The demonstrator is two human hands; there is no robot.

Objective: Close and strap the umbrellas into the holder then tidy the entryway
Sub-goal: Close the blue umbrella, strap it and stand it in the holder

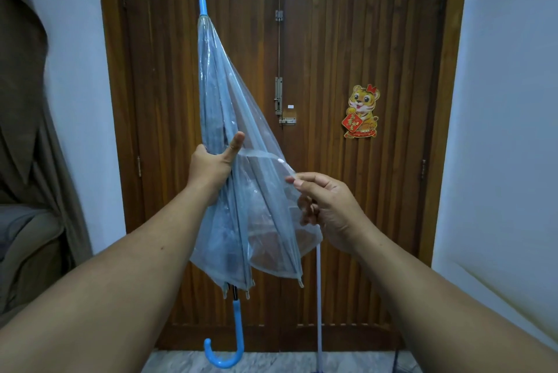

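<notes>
1. So, the umbrella is up in front of the door, tip high and blue crook handle hanging low near the floor; its clear canopy is folded down but loose, the panels billowing out to the right.
2. Its strap runs taut from the canopy's middle toward the right, a thin clear band (easy to lose against the plastic).
3. Gripping the bundled canopy and ribs about halfway up is the left hand, fingers wrapped round, thumb stuck out straight along the cloth.
4. At the strap's free end, the right hand pinches it between thumb and forefinger, the other fingers loosely curled.
5. It looks light but awkward: thin ribs, soft slippery film that springs open again. I'd say hold it at the middle, as now, and gather the loose panels before the strap goes round; pulling hard on that thin band could tear it.
6. Behind the right forearm a white pole stands by the door (perhaps another umbrella, I cannot tell), and a tiger sticker is on the wood.
</notes>
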